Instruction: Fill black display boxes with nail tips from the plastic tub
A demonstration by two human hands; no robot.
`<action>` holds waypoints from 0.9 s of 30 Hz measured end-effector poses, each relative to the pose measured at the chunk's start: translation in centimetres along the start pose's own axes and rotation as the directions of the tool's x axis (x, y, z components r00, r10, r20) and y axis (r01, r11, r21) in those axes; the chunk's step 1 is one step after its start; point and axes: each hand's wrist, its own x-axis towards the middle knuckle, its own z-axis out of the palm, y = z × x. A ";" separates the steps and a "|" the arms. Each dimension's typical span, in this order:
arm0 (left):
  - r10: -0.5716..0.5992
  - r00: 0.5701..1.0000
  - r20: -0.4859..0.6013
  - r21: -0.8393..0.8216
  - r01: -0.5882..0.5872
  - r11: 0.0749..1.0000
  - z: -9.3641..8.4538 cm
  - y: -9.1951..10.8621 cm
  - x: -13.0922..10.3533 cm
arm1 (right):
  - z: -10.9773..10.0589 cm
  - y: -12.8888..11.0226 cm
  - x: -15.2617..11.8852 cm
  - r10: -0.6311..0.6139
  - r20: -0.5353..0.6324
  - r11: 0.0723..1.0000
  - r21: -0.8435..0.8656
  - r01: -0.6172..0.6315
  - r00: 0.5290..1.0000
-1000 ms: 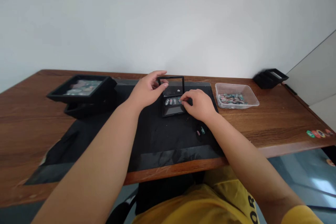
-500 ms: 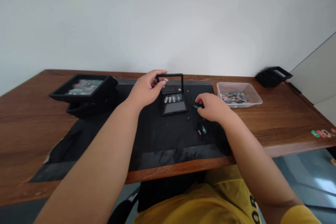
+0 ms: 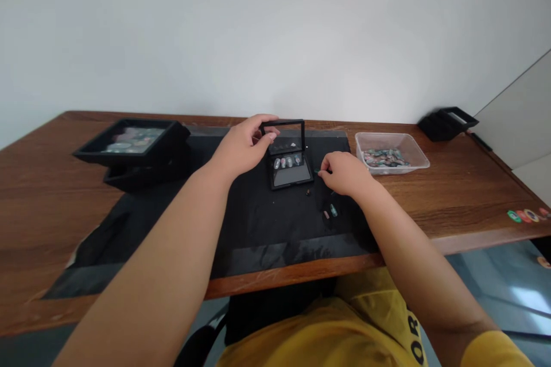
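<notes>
A small black hinged case [image 3: 293, 179] stands open on the black mat [image 3: 267, 229], its lid upright. Several shiny press-on nails [image 3: 287, 162] lie in a row inside it. My left hand [image 3: 241, 149] grips the lid's left edge between thumb and fingers. To the right of the case, my right hand [image 3: 344, 173] is low over the mat, thumb and forefinger pinched at a green press-on nail [image 3: 317, 171], mostly hidden by the fingers. Closer to me lie a teal nail [image 3: 333, 210] and a smaller pink one [image 3: 326, 214]. A tiny dark bit [image 3: 308, 192] rests just below the case.
A clear plastic tub [image 3: 418, 156] with many nails stands right of the mat. Stacked black framed boxes [image 3: 166, 152] are at the left. Another black box [image 3: 447, 124] sits at the far right, and round stickers [image 3: 531, 215] mark the table's right edge.
The case has shifted slightly right in view, my left hand still on its lid. My right hand has moved a little left and closed its fingertips on the green nail.
</notes>
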 end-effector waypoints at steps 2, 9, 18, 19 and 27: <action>-0.003 1.000 0.001 0.021 0.003 1.000 -0.1 0.2 0.0 | 0.1 0.0 0.1 0.003 0.007 1.000 0.013 -0.003 1.000; -0.025 1.000 -0.019 0.091 0.027 0.995 -0.4 1.4 -0.3 | 0.3 0.1 0.3 0.013 -0.098 0.998 0.068 -0.006 0.995; -0.008 0.999 0.034 0.094 0.005 0.996 -0.1 2.6 -0.5 | 0.9 0.3 1.0 -0.083 -0.315 0.897 0.391 0.209 0.945; -0.005 0.999 0.037 0.099 0.001 0.995 -0.1 2.8 -0.5 | 1.0 0.4 1.1 -0.083 -0.337 0.880 0.418 0.228 0.938; -0.031 0.998 0.047 0.142 0.024 0.990 -0.4 3.6 -0.6 | 1.3 1.0 1.7 -0.102 -0.363 0.888 0.387 0.249 0.926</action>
